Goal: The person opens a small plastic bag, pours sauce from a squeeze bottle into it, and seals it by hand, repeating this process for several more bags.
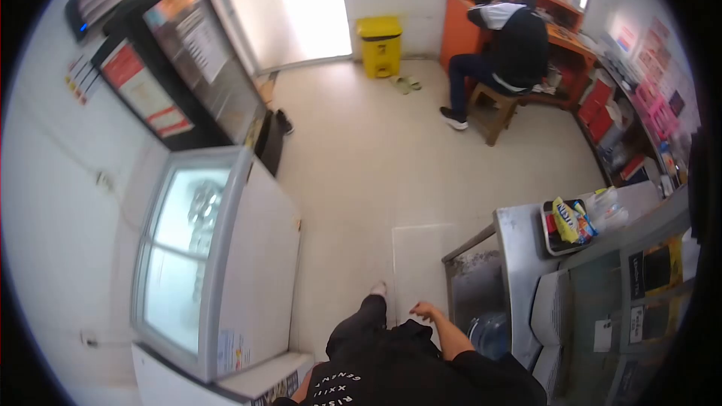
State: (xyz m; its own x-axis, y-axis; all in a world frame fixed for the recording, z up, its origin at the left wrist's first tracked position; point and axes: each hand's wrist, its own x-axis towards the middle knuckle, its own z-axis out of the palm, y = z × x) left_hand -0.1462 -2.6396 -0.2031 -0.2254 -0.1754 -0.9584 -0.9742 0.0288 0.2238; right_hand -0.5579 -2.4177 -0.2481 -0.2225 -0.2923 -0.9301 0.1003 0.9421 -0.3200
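My right hand [424,311] hangs low in front of my black shirt [383,365], beside my dark trousers. Its fingers look loosely bent, but they are small and blurred, and I cannot make out anything in them. Nearest to it on the right are a metal table [519,240] and a large clear blue water bottle [489,334] below it. My left hand is out of view; only a bit of the left forearm [303,389] shows at the bottom edge. One of my feet [378,289] is forward on the pale floor [353,180].
A glass-topped chest freezer [259,263] stands left, with a black display fridge [188,60] beyond. A yellow bin [380,46] and green slippers [404,85] are ahead. A person [519,41] sits on a stool [496,109] at an orange desk [457,26]. A tray [553,244] holds snack packets.
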